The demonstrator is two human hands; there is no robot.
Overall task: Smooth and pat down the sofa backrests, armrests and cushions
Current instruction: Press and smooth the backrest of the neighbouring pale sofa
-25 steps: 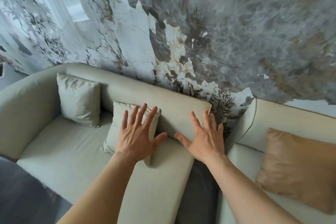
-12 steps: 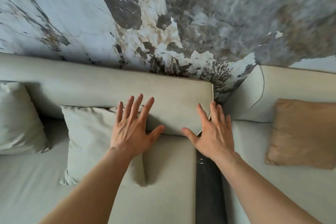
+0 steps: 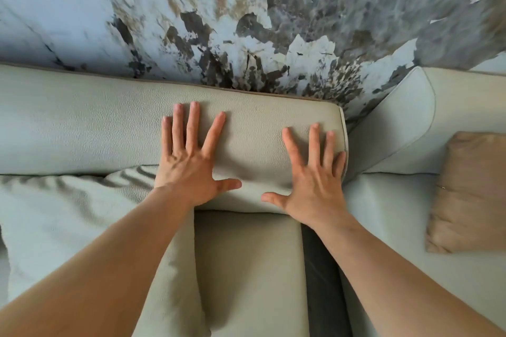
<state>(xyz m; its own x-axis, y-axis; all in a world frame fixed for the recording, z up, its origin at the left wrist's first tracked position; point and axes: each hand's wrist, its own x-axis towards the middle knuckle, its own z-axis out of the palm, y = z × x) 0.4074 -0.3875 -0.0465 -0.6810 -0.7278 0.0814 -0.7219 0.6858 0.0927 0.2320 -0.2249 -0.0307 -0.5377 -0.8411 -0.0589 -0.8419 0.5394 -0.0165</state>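
A pale grey-green sofa backrest runs across the middle of the view against the wall. My left hand lies flat on it with fingers spread, holding nothing. My right hand lies flat near the backrest's right end, fingers spread too. Below them is the seat cushion. A matching pale throw pillow leans at the left, partly under my left forearm.
A second sofa section stands to the right, with a tan pillow on its seat. A dark gap separates the two seats. A marbled grey and white wall rises directly behind the backrests.
Both hands moved forward from above the seat and pillow onto the backrest and now lie flat on it. The view has come closer to the sofa.
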